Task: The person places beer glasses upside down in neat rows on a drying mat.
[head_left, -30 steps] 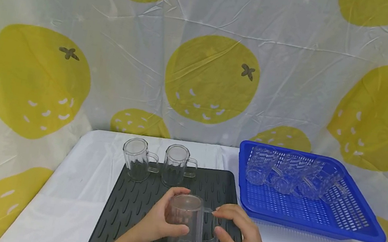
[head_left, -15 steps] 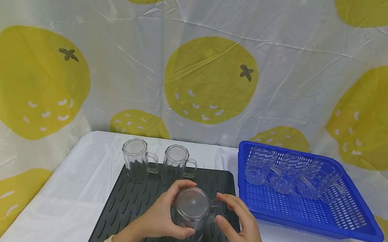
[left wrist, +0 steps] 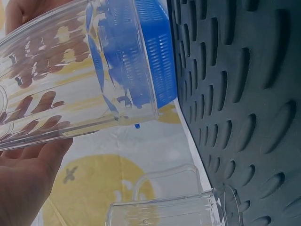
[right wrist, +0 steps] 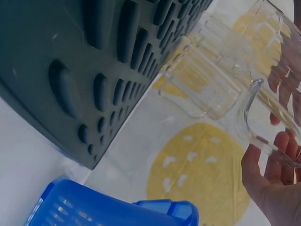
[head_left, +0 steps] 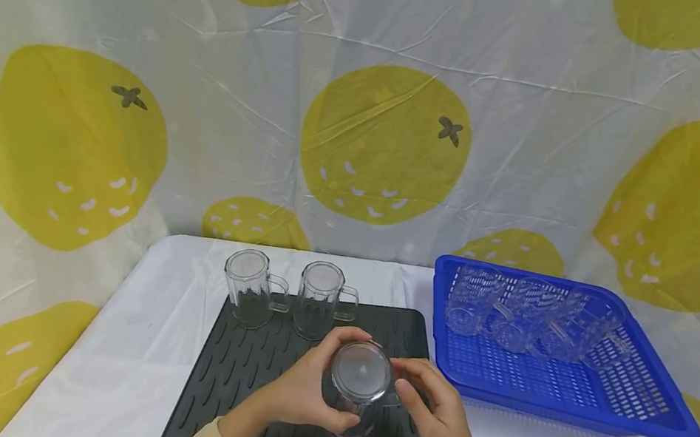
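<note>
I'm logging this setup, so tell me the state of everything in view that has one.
Held mug: upside down, in grip of left hand
Two standing mugs: upside down, on mat
Mat: flat
Blue basket: right way up, holding mugs
Basket's mugs: inside, exact tilt unclear
Backdrop cloth: hanging, creased

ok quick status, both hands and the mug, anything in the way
Left hand holds glass mug above black mat. Right hand at its handle. Nothing visible between mug and mat; two other mugs stand beyond.
</note>
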### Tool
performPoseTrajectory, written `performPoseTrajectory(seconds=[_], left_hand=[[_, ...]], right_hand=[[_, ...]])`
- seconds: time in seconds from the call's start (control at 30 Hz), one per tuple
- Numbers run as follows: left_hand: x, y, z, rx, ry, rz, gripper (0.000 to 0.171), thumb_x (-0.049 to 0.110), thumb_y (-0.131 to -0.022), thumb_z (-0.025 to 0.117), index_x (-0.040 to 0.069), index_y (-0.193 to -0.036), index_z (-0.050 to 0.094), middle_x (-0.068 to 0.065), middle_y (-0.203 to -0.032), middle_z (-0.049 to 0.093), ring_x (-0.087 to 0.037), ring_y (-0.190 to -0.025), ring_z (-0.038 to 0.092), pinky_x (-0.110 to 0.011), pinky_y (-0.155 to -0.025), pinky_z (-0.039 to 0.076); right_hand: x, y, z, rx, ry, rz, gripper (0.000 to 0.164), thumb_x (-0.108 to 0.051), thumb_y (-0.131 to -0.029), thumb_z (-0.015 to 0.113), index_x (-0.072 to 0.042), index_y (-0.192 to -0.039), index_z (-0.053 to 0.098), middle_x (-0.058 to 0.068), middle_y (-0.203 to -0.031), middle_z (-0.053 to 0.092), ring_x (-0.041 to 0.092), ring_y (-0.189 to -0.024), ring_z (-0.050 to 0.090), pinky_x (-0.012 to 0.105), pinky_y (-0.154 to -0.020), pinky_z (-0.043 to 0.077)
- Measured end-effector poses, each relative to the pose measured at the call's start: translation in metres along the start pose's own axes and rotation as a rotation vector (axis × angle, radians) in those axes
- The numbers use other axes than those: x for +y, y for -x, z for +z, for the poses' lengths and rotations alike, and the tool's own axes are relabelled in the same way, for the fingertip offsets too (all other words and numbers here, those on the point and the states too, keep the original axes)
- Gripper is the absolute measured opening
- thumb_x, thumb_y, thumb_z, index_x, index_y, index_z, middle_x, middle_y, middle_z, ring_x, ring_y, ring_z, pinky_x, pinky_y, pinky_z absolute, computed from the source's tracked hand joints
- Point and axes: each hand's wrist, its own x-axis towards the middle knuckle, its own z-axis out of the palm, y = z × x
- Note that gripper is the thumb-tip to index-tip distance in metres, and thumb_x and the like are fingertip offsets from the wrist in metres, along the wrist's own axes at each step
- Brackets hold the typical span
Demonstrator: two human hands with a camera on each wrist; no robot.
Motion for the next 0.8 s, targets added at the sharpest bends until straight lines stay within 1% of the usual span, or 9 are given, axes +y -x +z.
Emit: performPoseTrajectory(seconds=[0.07,0.17,0.33,0.43,0.5,0.6,0.73,0.8], left_hand=[[-0.007,0.0,0.0,-0.009,0.009,-0.018,0.083,0.003,-0.069,0.075,0.009,-0.136,0.028,-0.005,-0.13,0.045,-0.022,-0.111,0.05,-0.037,-0.091,0.043],[-0.013,-0.001,0.0,-0.022,0.028,-0.039,0.082,0.007,-0.071,0.074,0.011,-0.138,0.027,-0.004,-0.131,0.044,-0.024,-0.111,0.049,-0.037,-0.091,0.042],[-0.019,-0.003,-0.001,-0.035,0.028,-0.053,0.082,0.008,-0.071,0.073,0.014,-0.138,0.027,-0.003,-0.131,0.043,-0.023,-0.111,0.049,-0.037,-0.092,0.042],[-0.02,-0.004,-0.001,-0.042,0.027,-0.066,0.083,0.007,-0.071,0.072,0.012,-0.139,0.025,-0.004,-0.132,0.042,-0.022,-0.113,0.048,-0.036,-0.093,0.041],[-0.018,-0.005,-0.002,-0.05,0.025,-0.077,0.085,0.006,-0.071,0.072,0.01,-0.14,0.023,-0.005,-0.133,0.041,-0.02,-0.114,0.047,-0.035,-0.093,0.041],[-0.01,-0.008,-0.002,-0.064,0.027,-0.104,0.087,0.002,-0.071,0.072,0.009,-0.141,0.02,-0.009,-0.135,0.039,-0.02,-0.115,0.047,-0.035,-0.094,0.04],[0.003,-0.012,-0.002,-0.085,-0.005,-0.155,0.086,-0.001,-0.071,0.071,0.008,-0.14,0.019,-0.013,-0.135,0.038,-0.017,-0.114,0.047,-0.034,-0.094,0.04],[0.006,-0.015,-0.003,-0.088,-0.031,-0.176,0.085,0.0,-0.072,0.07,0.007,-0.139,0.02,-0.013,-0.135,0.038,-0.015,-0.114,0.046,-0.033,-0.093,0.041]], right_hand=[[0.002,0.0,-0.001,0.001,0.011,-0.003,0.034,0.016,-0.088,0.046,0.001,-0.118,0.057,0.009,-0.106,0.059,0.014,-0.099,0.057,0.025,-0.084,0.047],[0.006,0.001,-0.001,0.004,0.035,-0.002,0.035,0.016,-0.087,0.048,0.0,-0.117,0.057,0.007,-0.105,0.059,0.014,-0.098,0.058,0.026,-0.082,0.048],[0.009,0.001,-0.001,0.017,0.067,-0.003,0.035,0.016,-0.085,0.051,0.0,-0.115,0.059,0.006,-0.103,0.06,0.013,-0.095,0.06,0.027,-0.077,0.051],[0.009,0.001,-0.001,0.017,0.061,0.009,0.032,0.015,-0.086,0.052,-0.001,-0.113,0.06,0.006,-0.101,0.06,0.012,-0.094,0.06,0.025,-0.074,0.052],[0.011,0.001,-0.001,0.014,0.056,0.021,0.029,0.013,-0.087,0.053,-0.001,-0.112,0.06,0.006,-0.101,0.06,0.012,-0.093,0.06,0.025,-0.072,0.052],[0.011,0.001,-0.003,0.009,0.065,0.064,0.025,0.008,-0.088,0.054,-0.002,-0.11,0.06,0.005,-0.1,0.06,0.01,-0.092,0.059,0.026,-0.07,0.053],[0.015,0.001,-0.005,0.012,0.107,0.134,0.02,0.003,-0.09,0.055,-0.003,-0.107,0.062,0.002,-0.1,0.06,0.009,-0.092,0.059,0.026,-0.07,0.053],[0.017,0.001,-0.006,0.016,0.133,0.154,0.018,0.001,-0.09,0.056,-0.003,-0.106,0.062,0.002,-0.1,0.06,0.009,-0.091,0.059,0.026,-0.07,0.052]])
